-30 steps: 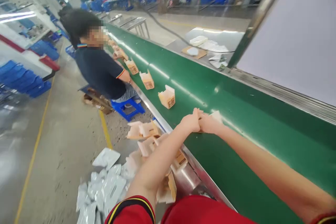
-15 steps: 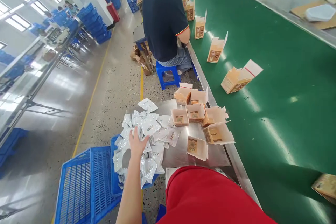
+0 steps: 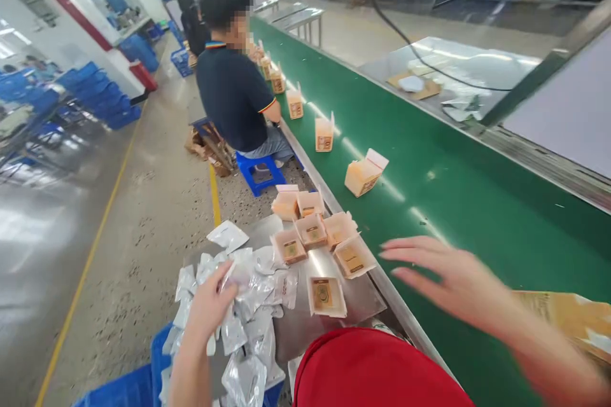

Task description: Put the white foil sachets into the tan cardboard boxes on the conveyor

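Observation:
A heap of silvery-white sealed pouches (image 3: pixel 260 334) covers the left side of a metal table. My left hand (image 3: pixel 207 305) is over this heap, with thumb and forefinger apart; its other fingers are partly hidden. Over the green conveyor belt (image 3: pixel 429 203) my right hand (image 3: pixel 429 267) reaches in from the right, fingers stretched out and holding nothing. Between the hands, several open cardboard boxes stand on the metal table, among them a near box (image 3: pixel 326 296) and a box by the belt's edge (image 3: pixel 353 257).
More open boxes stand along the belt, the closest being a box with a raised flap (image 3: pixel 365 175). A blurred brown carton (image 3: pixel 568 321) lies at the right, behind my forearm. Blue crates (image 3: pixel 119 388) are at lower left. A co-worker (image 3: pixel 236 95) sits beside the belt.
The view has swung to the right and up. My right hand has come into view over the belt. My left hand stays over the pouches, still open.

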`<control>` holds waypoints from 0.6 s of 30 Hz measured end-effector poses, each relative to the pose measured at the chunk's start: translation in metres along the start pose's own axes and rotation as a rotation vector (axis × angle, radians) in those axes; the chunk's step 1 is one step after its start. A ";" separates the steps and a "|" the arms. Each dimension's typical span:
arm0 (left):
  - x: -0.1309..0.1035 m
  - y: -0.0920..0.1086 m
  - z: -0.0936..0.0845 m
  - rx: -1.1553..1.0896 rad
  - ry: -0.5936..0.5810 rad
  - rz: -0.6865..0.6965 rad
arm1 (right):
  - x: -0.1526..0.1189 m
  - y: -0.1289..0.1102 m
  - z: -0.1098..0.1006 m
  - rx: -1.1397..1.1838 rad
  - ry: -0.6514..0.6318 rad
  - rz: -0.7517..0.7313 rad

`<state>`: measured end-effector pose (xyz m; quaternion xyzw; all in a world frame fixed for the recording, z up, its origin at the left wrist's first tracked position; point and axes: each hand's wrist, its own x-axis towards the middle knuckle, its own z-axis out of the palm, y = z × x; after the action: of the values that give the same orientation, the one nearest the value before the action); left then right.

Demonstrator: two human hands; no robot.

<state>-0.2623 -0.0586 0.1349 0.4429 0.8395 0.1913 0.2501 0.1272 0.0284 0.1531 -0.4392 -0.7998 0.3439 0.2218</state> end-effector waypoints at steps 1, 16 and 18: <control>-0.009 0.019 0.000 -0.102 -0.056 0.075 | 0.008 -0.012 0.014 0.108 -0.056 -0.068; 0.007 0.245 0.136 -0.027 -0.877 0.623 | 0.027 0.073 -0.038 0.548 -0.131 0.433; 0.040 0.261 0.131 -0.112 -0.940 0.612 | 0.039 0.085 -0.055 0.535 0.042 0.505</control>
<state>-0.0353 0.1276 0.1621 0.6899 0.4594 0.0816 0.5534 0.1897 0.1136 0.1282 -0.5562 -0.5432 0.5756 0.2534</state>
